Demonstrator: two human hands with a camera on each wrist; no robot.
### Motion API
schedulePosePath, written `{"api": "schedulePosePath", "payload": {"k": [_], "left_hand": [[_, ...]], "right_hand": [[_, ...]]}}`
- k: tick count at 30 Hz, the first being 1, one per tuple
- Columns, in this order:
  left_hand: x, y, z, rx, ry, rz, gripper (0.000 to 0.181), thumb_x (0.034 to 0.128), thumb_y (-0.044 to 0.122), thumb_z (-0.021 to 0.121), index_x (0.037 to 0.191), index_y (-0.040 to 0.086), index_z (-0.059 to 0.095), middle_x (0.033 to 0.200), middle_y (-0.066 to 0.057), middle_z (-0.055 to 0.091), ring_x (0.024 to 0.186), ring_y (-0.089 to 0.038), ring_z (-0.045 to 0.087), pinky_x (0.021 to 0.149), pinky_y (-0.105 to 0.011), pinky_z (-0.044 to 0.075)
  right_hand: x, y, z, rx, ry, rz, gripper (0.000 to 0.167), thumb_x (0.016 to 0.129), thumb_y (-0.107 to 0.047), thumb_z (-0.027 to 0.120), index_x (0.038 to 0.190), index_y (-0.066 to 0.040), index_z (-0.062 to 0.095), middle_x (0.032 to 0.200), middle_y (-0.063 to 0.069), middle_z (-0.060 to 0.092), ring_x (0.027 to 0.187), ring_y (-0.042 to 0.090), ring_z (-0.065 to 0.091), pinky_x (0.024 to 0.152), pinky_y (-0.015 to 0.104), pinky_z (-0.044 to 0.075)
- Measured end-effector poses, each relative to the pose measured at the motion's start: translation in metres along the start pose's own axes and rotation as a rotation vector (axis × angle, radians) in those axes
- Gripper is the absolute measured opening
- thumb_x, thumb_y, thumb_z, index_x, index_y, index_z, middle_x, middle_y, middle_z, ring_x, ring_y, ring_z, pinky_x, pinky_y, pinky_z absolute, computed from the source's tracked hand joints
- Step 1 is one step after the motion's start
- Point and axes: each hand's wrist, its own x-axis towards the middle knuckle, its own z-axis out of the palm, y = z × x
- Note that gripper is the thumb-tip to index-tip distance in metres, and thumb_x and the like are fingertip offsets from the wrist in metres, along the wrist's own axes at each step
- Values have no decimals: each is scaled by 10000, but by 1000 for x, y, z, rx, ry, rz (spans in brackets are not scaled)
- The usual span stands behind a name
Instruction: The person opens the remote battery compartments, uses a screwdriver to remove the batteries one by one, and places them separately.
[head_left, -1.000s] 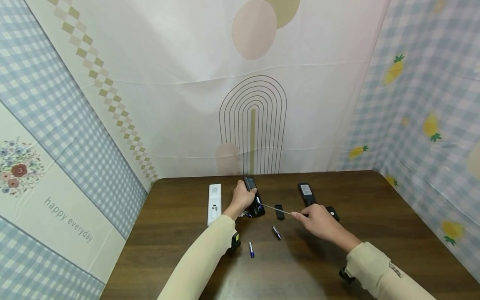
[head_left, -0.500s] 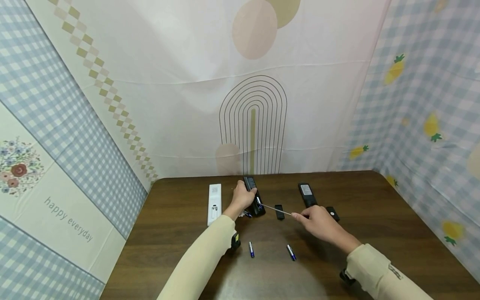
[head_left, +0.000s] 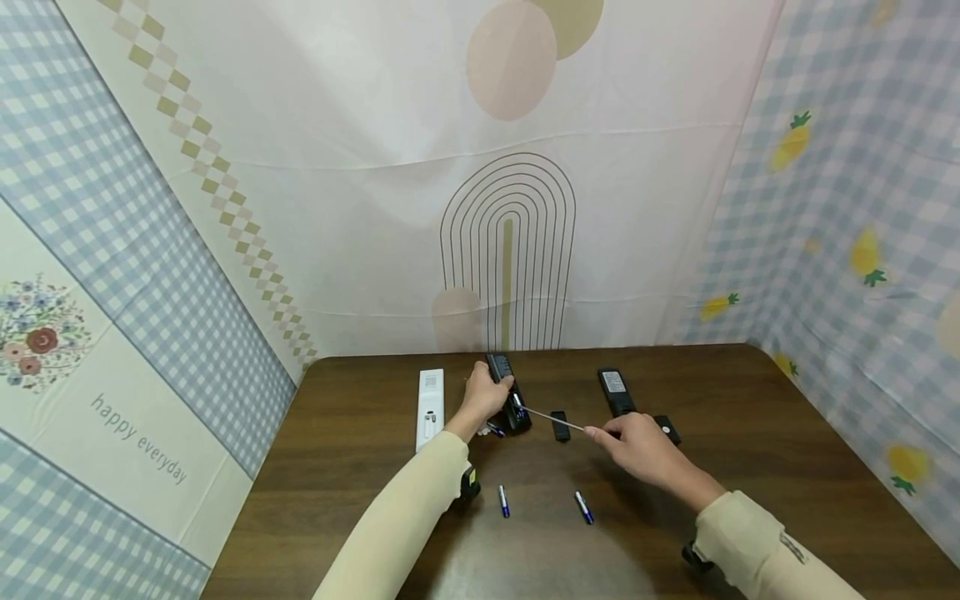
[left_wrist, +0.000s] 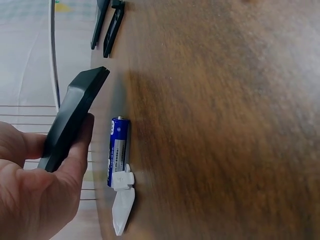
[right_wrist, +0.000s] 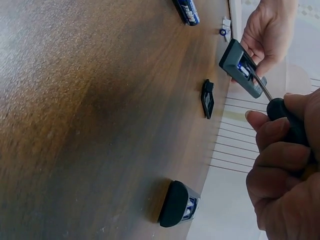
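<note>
My left hand (head_left: 486, 396) grips a black remote control (head_left: 516, 417), tilted up off the table with its battery compartment uncovered. A blue-and-silver battery (right_wrist: 244, 69) shows in that compartment. In my right hand (head_left: 641, 446) is a screwdriver (right_wrist: 292, 125), held by its dark handle. Its thin metal shaft reaches leftward, and the tip is at the battery in the compartment. Under the left hand lie a blue battery (left_wrist: 118, 150) and a small white battery cover (left_wrist: 123, 207), touching or nearly so. A black battery cover (head_left: 560, 426) lies between the hands.
Two loose batteries, one on the left (head_left: 503, 501) and one on the right (head_left: 583, 507), lie nearer the front of the wooden table. A white remote (head_left: 430, 408) lies at left. Beyond the right hand are another black remote (head_left: 615, 390) and a black cover (head_left: 666, 428).
One loose battery has rolled toward the front and right, and lies still since half a second ago. Both hands, the remote and the screwdriver have hardly moved.
</note>
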Motion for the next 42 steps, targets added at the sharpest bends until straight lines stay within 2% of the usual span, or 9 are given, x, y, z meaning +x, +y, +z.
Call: {"api": "schedulePosePath", "payload": {"k": [6,10,13,21,28,33,38,42], "left_hand": [[-3,-3,-4,-76,-1,1,375,1077,237,642,1324,-1,489,1304,-274,635,1097,-338,715,881,-452,652],[-4,-6,-7,-156,-28,-1,355,1082,220,634,1306,-8,479,1331,-299,616,1109,-371,728,859,-446,666],[-3,-8,-9,-184,-53,0,368,1090,224,621,1332,-8,469,1346,-308,615,1121,-377,734,861,-434,668],[-6,-8,-7,-150,-83,16,460,1093,254,615,1433,-9,449,1340,-295,651,1105,-321,736,858,-394,644],[-9,-8,-4,-147,-100,27,485,1096,247,610,1468,-2,426,1383,-298,632,1156,-339,725,921,-423,637],[-9,-8,-2,-148,-110,56,425,1092,212,612,1420,-5,451,1326,-302,655,1113,-354,741,888,-442,655],[-10,-6,2,-131,-116,71,363,1097,201,603,1381,13,476,1314,-288,662,1116,-357,736,887,-457,653],[-10,-6,4,-108,-123,66,344,1102,210,599,1376,36,484,1332,-267,654,1131,-354,727,899,-472,645]], "right_hand": [[-6,2,-4,-12,27,-4,535,1076,-518,595,744,-112,702,539,-103,342,497,56,324,480,225,316],[-10,4,-7,-32,71,-19,504,1074,-505,606,772,-120,726,540,-102,348,501,60,335,483,230,326],[-14,5,-8,-72,98,-32,485,1076,-498,607,787,-129,738,535,-105,358,500,56,349,494,226,332],[-20,1,-7,-164,110,-97,399,1064,-415,657,785,-146,753,495,-126,368,463,27,325,471,205,299],[-23,-7,-9,-249,145,-131,362,1056,-397,672,810,-148,763,493,-116,433,456,36,367,476,219,311],[-26,-13,-13,-371,167,-205,422,1063,-421,655,690,-226,626,527,-124,466,478,37,400,492,245,343],[-27,-22,-17,-486,202,-284,433,1040,-389,696,656,-258,546,547,-142,446,487,19,394,477,248,359],[-26,-27,-20,-511,178,-299,447,1048,-381,683,649,-254,527,556,-140,435,492,14,390,482,246,358]]}}
